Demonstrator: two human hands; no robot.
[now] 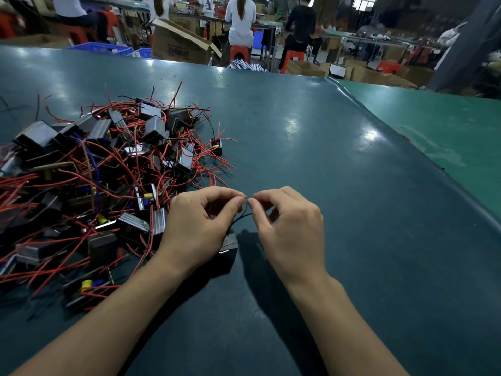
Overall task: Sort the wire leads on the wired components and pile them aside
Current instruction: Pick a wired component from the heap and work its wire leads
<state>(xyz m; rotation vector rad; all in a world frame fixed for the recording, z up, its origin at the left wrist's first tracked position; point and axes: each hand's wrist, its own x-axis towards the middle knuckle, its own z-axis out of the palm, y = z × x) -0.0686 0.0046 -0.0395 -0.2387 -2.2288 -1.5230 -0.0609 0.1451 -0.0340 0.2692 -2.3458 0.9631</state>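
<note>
Pinching the wire leads (245,210) between them, the left hand (200,221) and right hand (290,226) hold the tips above the component (228,249), nearer the left hand, the pile (89,169) lying left.

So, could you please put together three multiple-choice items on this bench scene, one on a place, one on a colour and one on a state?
1. Where does the pile of wired components lie?
A. to the left of the hands
B. to the right of the hands
C. inside a carton

2. What colour are most wire leads in the pile?
A. green
B. red
C. white

3. What are the two hands doing?
A. lying flat on the table
B. lifting a crate
C. pinching the wire leads of one component

Answers:
1 A, the heap sits on the teal table at the left.
2 B, red strands dominate it.
3 C, the left hand and right hand meet fingertip to fingertip on the thin leads.
</note>
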